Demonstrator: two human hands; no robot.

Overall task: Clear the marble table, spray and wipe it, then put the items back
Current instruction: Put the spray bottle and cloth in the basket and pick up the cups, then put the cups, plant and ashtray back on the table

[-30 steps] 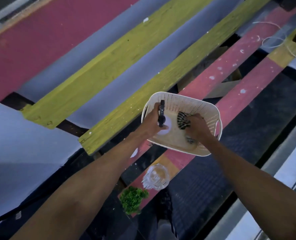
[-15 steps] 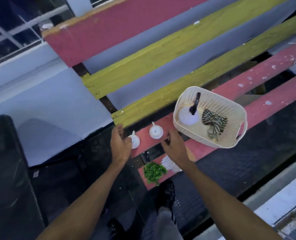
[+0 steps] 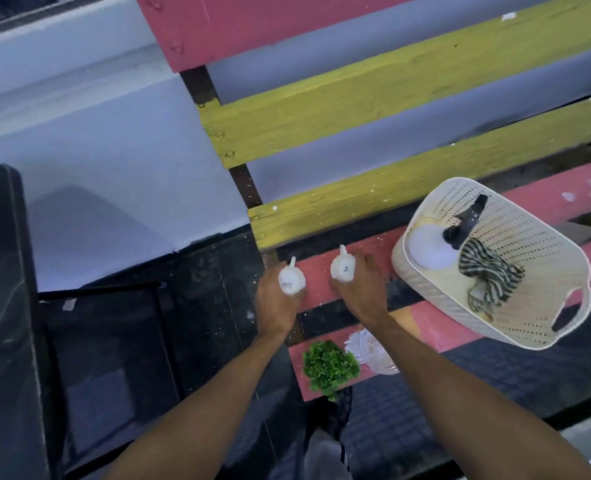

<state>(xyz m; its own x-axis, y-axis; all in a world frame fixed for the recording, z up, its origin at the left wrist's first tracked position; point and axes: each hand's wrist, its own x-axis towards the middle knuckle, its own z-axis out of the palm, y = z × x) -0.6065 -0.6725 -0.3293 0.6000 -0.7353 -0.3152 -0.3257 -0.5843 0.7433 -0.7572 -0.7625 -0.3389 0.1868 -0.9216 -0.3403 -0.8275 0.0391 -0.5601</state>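
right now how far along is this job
Looks done: spray bottle and striped cloth lie in the basket, so wiping seems over. In hand: left hand grips one white bottle, right hand a second white bottle. Left: return those, the green plant and clear cup.

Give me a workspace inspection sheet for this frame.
Surface: bench slat, pink, paint-flecked.
Job's things: left bottle and right bottle, small, white; basket holds the spray bottle and striped cloth; plant and glass jar on the near slat, the jar partly hidden by the right forearm.
Clutter: nothing seen.
Grippers: left hand grips the left bottle; right hand grips the right bottle, fingers curled round it.
Cables: nothing seen.
Surroundings: pale wall; dark tiled floor; black slab at left, possibly the table; shoe.
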